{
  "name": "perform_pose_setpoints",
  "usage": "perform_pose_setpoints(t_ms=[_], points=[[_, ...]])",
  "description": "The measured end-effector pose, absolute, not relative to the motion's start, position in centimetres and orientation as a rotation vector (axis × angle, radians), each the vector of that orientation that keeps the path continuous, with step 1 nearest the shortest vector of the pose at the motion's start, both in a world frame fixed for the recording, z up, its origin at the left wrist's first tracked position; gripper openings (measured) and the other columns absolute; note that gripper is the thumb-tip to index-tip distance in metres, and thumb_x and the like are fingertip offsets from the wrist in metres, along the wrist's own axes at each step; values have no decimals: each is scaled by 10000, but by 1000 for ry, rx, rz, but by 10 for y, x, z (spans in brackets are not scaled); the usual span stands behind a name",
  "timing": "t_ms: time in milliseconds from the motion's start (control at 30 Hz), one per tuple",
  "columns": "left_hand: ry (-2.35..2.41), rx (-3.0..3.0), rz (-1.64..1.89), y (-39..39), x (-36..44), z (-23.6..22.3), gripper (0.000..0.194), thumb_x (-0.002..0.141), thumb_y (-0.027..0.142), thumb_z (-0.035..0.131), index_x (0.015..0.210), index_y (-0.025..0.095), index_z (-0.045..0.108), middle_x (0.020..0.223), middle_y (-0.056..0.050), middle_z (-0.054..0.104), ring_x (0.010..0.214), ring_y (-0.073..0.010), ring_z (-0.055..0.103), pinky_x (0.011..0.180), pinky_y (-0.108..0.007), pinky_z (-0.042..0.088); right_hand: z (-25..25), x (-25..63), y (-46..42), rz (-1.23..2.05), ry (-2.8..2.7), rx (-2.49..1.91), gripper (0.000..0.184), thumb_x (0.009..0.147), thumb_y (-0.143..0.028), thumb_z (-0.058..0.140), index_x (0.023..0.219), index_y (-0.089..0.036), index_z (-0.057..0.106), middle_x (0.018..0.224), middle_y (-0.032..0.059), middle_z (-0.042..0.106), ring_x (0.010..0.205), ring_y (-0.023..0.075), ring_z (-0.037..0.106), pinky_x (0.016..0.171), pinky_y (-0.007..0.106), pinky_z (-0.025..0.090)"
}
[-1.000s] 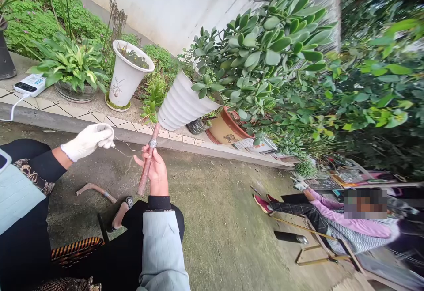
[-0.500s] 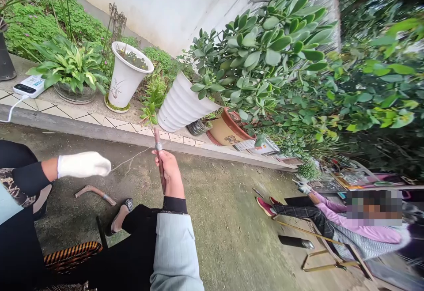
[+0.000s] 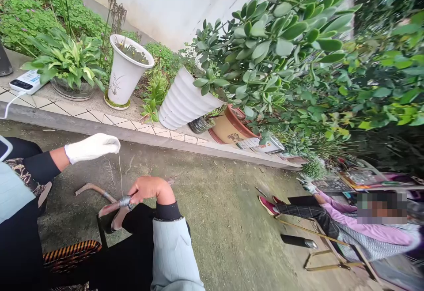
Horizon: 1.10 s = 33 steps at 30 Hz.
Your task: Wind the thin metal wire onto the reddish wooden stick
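My left hand (image 3: pixel 94 147), in a white glove, is closed on a thin wire (image 3: pixel 120 171). The wire runs taut down to a grey wrapped band (image 3: pixel 125 201) on a brown stick (image 3: pixel 108 209). My bare right hand (image 3: pixel 148 189) grips that stick beside the band, fingers wrapped round it. The stick lies nearly level, one end pointing left over my shoe. Below the glove hangs a loose, springy curl of wire (image 3: pixel 107 171). A second, bent stick (image 3: pixel 94 188) with a similar grey band lies on the ground, partly behind the held one.
Along a tiled ledge (image 3: pixel 82 115) stand a white pot (image 3: pixel 127 74), a ribbed white pot (image 3: pixel 185 101), a brown pot (image 3: pixel 228 127) and a white device (image 3: pixel 28 82) with a cable. At right a person (image 3: pixel 347 216) in pink sleeves sits near a black flask (image 3: pixel 298 241).
My right hand has lowered and turned the stick from upright to nearly level, moving left. My gloved left hand has risen slightly and moved right, and the wire now runs downward from it.
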State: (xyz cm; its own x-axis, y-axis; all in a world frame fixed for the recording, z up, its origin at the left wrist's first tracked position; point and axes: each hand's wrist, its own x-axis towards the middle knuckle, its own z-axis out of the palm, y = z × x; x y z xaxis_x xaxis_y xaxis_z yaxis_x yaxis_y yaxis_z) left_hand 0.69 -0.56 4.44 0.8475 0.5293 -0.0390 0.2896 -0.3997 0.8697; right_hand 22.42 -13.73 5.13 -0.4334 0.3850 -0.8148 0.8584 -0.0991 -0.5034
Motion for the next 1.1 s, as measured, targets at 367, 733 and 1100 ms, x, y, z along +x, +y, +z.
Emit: perform_pose_setpoints(t_ms=[367, 733, 1100], points=[[293, 2370, 132, -34, 28, 24, 272, 890, 345, 459, 779, 180, 645, 708, -25, 648, 586, -147, 527, 572, -228, 327, 61, 252, -141, -1394, 2014, 3129, 279, 870, -400, 502, 909, -163, 642, 762, 50, 629, 628, 136, 534, 584, 243, 418], [362, 2181, 231, -17, 28, 36, 235, 870, 332, 453, 818, 168, 612, 781, -7, 636, 696, -144, 538, 669, -206, 380, 74, 241, -152, -1968, 1904, 1464, 200, 752, -316, 680, 865, -157, 721, 714, 24, 674, 632, 123, 581, 605, 227, 440], [382, 2104, 184, -31, 29, 26, 279, 882, 373, 433, 804, 154, 587, 781, -9, 613, 722, -146, 522, 701, -210, 386, 60, 269, -141, -1546, 1900, 2818, 197, 802, -321, 536, 741, -145, 599, 621, -14, 548, 530, 89, 457, 514, 204, 370]])
